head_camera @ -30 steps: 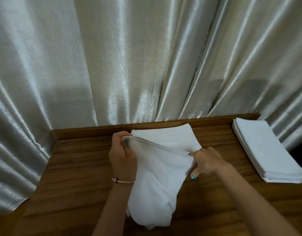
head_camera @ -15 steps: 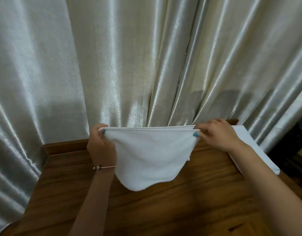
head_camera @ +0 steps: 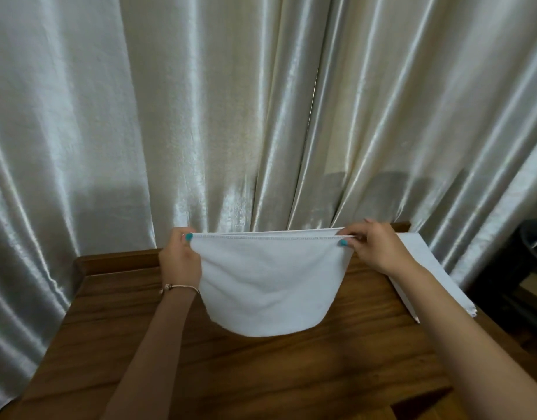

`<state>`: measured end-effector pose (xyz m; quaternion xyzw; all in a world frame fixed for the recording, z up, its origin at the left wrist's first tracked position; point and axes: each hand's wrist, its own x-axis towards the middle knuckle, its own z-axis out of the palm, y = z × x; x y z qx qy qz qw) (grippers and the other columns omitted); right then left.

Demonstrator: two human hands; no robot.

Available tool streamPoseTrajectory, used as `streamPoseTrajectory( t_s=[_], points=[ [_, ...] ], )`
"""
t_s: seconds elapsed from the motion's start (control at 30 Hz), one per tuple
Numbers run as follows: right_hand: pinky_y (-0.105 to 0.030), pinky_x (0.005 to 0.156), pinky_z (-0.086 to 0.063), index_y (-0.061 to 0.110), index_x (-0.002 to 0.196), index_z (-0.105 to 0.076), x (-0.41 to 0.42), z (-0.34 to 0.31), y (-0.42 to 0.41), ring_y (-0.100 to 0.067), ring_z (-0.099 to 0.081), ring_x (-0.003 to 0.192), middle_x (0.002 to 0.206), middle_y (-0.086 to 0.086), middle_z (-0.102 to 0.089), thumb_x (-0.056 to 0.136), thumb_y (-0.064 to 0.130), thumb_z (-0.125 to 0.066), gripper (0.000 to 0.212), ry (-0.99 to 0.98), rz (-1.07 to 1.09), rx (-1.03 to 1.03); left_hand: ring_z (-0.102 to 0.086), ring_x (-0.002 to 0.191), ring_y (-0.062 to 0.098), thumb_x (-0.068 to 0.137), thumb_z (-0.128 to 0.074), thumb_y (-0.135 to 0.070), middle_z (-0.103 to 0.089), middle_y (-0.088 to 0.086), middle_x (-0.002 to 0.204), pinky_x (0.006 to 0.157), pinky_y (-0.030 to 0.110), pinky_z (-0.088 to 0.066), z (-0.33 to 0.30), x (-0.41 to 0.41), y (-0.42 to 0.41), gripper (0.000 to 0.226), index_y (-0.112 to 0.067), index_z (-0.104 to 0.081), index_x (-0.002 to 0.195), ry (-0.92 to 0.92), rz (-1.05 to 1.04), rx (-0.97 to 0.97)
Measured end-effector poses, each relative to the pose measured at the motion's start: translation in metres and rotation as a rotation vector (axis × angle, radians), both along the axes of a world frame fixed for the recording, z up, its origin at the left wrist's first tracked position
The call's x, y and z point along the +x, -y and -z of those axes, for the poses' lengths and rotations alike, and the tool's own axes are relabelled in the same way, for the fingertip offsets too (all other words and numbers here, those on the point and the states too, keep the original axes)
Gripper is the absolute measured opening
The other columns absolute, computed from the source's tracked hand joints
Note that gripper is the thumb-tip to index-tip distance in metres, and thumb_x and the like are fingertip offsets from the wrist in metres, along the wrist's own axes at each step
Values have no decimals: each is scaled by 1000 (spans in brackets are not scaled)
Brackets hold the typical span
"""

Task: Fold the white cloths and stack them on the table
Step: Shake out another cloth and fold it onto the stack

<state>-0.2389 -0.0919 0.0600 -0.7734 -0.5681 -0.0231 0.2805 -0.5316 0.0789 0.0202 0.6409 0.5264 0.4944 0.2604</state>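
Holding a white cloth (head_camera: 270,286) stretched in the air above the wooden table (head_camera: 261,374), the person works at mid-fold. The cloth already looks doubled: two stitched hems run side by side along the taut top edge, and the lower part sags in a rounded belly that hangs clear of the tabletop.

Left hand (head_camera: 181,262): thumb and fingers pinch the top left corner, both layers taken together. A thin bracelet (head_camera: 179,287) sits on that wrist. Right hand (head_camera: 373,247): pinches the top right corner the same way, fingers curled over the hem. The two hands are well apart, keeping the edge straight and level.

A stack of folded cloths (head_camera: 421,268) lies at the table's right edge, partly hidden behind the right forearm. A pale satin curtain (head_camera: 200,116) hangs behind the table.

Judgement: one fold is made, at least one more remains for this piece. The next move likely calls for either bringing the two corners together or lowering the cloth flat onto the table for the next fold, keeping the hems matched so the layers do not slip. Then it goes onto the stack at right.
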Motion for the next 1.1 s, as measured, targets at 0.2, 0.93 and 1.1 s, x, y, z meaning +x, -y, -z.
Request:
streamPoseTrajectory(
  t_s=[0.2,0.93,1.1],
  points=[
    [-7,76,-44,29,86,-75,-4,18,16,10,-62,80,83,16,-68,80,9,-77,21,-282,-5,53,-48,67,24,97,-35,-2,-55,14,77,53,28,-32,9,-5,19,26,-2,-60,107,-15,-43,-22],
    [-44,76,-56,19,67,-62,15,6,1,-23,-68,80,82,-2,-73,77,15,-76,17,-481,275,408,-50,72,2,94,-38,-1,-59,1,91,71,22,-38,-33,11,8,23,-5,-60,99,84,61,221],
    [-51,102,-45,32,59,-60,10,40,39,-7,-71,89,83,21,-72,75,7,-78,34,-544,136,380,-54,77,-13,93,-40,4,-61,-5,86,72,-4,-35,1,-23,64,24,-10,-60,95,49,93,317]
  ],
)
